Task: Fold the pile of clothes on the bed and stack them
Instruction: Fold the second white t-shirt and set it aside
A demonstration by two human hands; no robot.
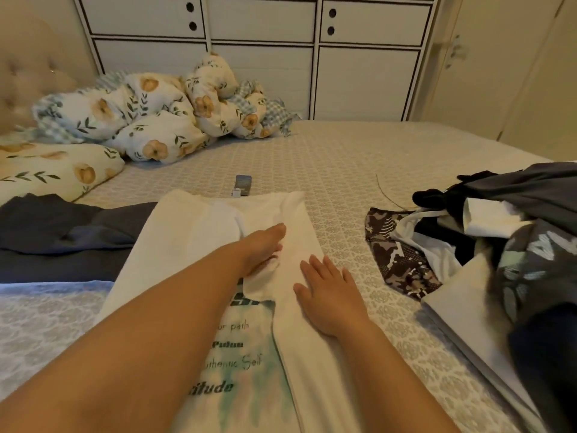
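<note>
A white T-shirt with printed words and a green-blue wash lies flat on the bed in front of me, its two sides folded in over the middle. My left hand lies across the shirt and holds a folded-in sleeve, fingers tucked under the cloth. My right hand rests flat, fingers straight, on the right folded strip. A dark navy garment lies folded on the left. A pile of unfolded clothes sits on the right: dark grey, white and a brown patterned piece.
The patterned bed sheet stretches ahead. A bunched floral duvet and a pillow lie at the far left. A small remote sits just beyond the shirt. White drawers stand behind the bed.
</note>
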